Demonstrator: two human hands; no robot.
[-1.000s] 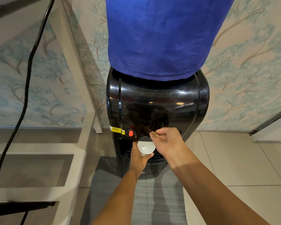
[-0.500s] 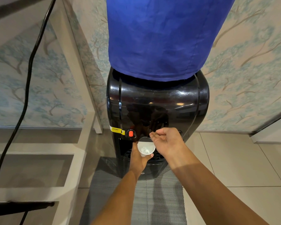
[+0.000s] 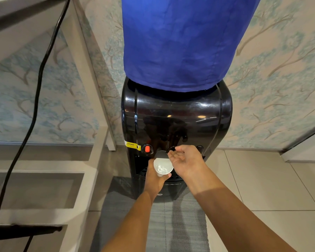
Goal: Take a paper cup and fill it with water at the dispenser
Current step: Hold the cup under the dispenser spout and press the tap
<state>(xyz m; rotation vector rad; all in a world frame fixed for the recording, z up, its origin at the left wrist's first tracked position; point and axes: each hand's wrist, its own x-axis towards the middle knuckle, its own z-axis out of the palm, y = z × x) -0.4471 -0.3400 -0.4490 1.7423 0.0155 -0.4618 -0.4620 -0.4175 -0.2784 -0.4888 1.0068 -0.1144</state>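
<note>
A black water dispenser [image 3: 176,117] stands against the wall, its bottle under a blue cloth cover [image 3: 178,39]. My left hand [image 3: 154,179] holds a white paper cup [image 3: 163,167] upright below the taps, and water shows inside the cup. My right hand [image 3: 185,160] is just right of the cup, palm up with fingers loosely curled, fingertips beside the black middle tap [image 3: 171,149]. Left of that tap is a red tap [image 3: 147,149].
A grey mat [image 3: 178,224] lies on the tiled floor in front of the dispenser. White shelving [image 3: 87,180] stands to the left with a black cable [image 3: 38,84] hanging across it. Tiled floor [image 3: 262,179] opens to the right.
My right hand has loosened and turned more palm up beside the black tap. The cup has shifted slightly nearer and lower in my left hand.
</note>
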